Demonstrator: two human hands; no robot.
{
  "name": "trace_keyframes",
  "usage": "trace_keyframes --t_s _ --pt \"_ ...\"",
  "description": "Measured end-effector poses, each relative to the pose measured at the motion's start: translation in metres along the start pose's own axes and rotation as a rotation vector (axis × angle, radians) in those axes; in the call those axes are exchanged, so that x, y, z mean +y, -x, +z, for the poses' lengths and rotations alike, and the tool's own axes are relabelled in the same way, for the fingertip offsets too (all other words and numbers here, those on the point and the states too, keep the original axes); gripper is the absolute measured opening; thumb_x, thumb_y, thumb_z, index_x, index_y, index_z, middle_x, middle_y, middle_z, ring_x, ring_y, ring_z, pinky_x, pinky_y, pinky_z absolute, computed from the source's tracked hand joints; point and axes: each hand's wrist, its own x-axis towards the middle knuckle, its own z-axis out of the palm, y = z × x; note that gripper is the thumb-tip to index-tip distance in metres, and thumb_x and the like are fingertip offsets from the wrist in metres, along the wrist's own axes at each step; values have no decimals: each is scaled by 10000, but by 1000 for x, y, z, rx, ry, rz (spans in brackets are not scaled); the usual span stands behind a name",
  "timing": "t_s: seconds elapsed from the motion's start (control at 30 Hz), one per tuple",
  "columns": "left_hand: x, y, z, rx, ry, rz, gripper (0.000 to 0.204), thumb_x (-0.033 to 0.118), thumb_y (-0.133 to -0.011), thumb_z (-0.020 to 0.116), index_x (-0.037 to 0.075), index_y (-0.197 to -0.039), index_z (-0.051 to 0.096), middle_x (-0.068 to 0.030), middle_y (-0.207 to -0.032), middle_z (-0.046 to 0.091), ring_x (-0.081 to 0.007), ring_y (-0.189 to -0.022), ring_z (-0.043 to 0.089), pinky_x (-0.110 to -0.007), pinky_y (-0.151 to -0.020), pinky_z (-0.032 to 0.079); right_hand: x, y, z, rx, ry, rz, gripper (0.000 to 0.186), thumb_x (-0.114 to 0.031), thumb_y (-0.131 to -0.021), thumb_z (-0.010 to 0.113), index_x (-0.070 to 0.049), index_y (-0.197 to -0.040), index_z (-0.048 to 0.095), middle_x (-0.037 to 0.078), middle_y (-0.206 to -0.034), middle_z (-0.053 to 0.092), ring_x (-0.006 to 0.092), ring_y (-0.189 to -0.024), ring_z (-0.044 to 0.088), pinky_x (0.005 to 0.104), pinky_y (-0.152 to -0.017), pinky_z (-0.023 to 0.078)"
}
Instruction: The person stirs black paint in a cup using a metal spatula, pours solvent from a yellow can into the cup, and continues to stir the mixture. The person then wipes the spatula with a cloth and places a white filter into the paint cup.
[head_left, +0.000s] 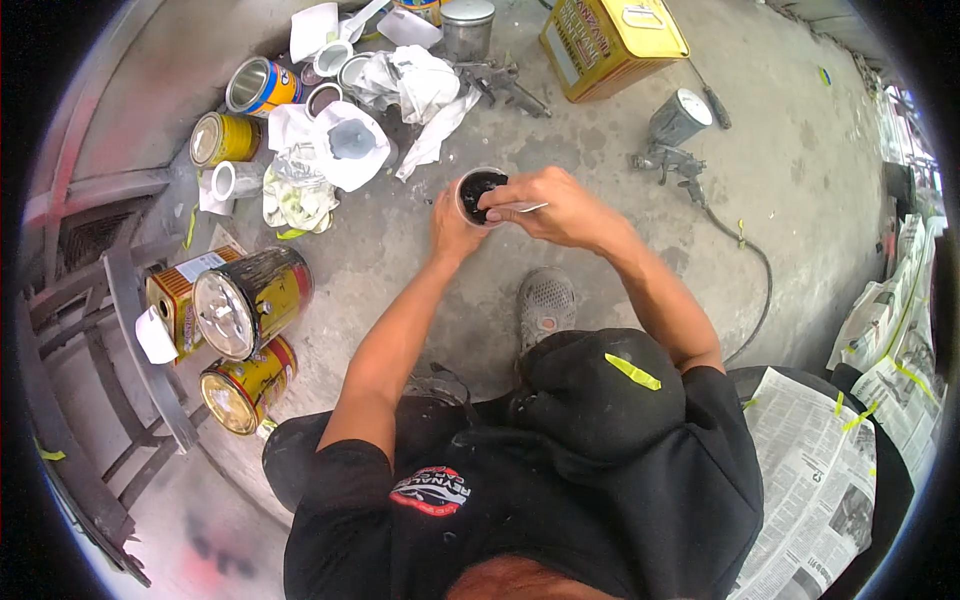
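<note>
Above the grey floor (600, 170), the left hand (452, 228) wraps its fingers around a small cup (478, 193) of black paint. The right hand (560, 208) pinches a thin white stick (522, 207) over it.

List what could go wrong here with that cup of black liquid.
1. The left hand alone steadies the small cup while the right hand works a pale stick in it; black liquid might slop out.
2. The cup sits right above the shoe, so drips may land there.
3. Crumpled rags and paint cans crowd nearby and could get knocked.
</note>
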Motion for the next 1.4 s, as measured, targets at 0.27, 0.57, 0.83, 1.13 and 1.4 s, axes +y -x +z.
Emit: trace_keyframes --t_s 0.27,0.57,0.83,1.13,1.4 --pt "-10 -2 1 50 6 40 664 253 -641 891 93 -1201 572 -125 -1106 693 -371 -1026 632 -465 -914 482 -30 -6 -45 75 123 -81 169 -131 -920 674 -59 -1071 694 172 -838 703 375 -770 672 423 -660 529" --pt "-2 0 5 -68 -3 -197 761 327 -636 909 104 -1281 572 -133 -1199 647 -354 -1146 582 -479 -970 457 -14 8 9 169 205 149 123 -143 -948 609 -79 -1053 605 166 -690 638 388 -631 639 459 -563 496" --pt "3 6 -2 106 150 -52 873 340 -647 899 112 -1383 489 -150 -1217 659 -367 -1128 610 -470 -979 464 -57 9 -18 274 206 244 105 -139 -947 642 -70 -1026 642 141 -667 625 307 -586 633 388 -538 478" --pt "-9 4 6 7 88 -108 800 288 -647 895 119 -1329 512 -142 -1174 668 -363 -1134 611 -466 -960 487 -67 -22 -30 49 334 141 292 -280 -903 764 -27 -957 629 86 -615 614 189 -546 605 329 -529 470" --pt "3 -3 -5 -39 155 -103 741 265 -649 890 120 -1256 489 -166 -1139 666 -396 -1100 617 -494 -920 501 -27 -35 9 17 425 160 319 -309 -878 774 -21 -843 641 146 -586 596 307 -530 617 387 -513 473"
